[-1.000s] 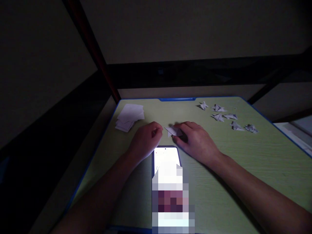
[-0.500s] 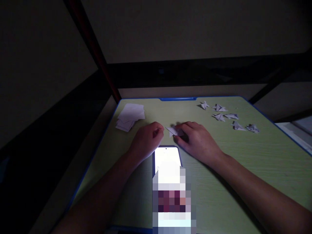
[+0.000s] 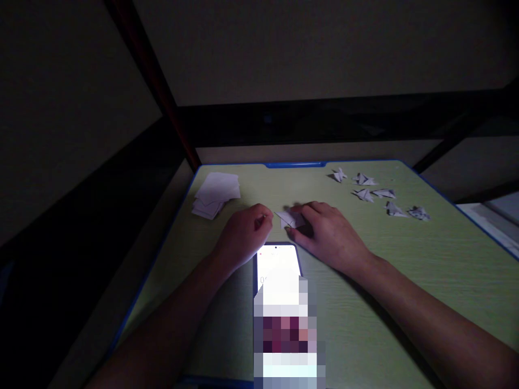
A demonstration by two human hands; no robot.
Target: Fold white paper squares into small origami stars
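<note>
The right hand (image 3: 334, 233) holds the folded paper (image 3: 288, 218), its point aimed toward the left edge of the table (image 3: 279, 186), just beside the curled-closed left hand (image 3: 246, 228).

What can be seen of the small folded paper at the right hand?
The folded paper looks thin and whitish, with slanting edges and a point aimed at the left hand. A diagonal line, perhaps a fold, crosses it. It seems to lie on the green table, beyond the phone; the right hand touches and partly hides it.
</note>
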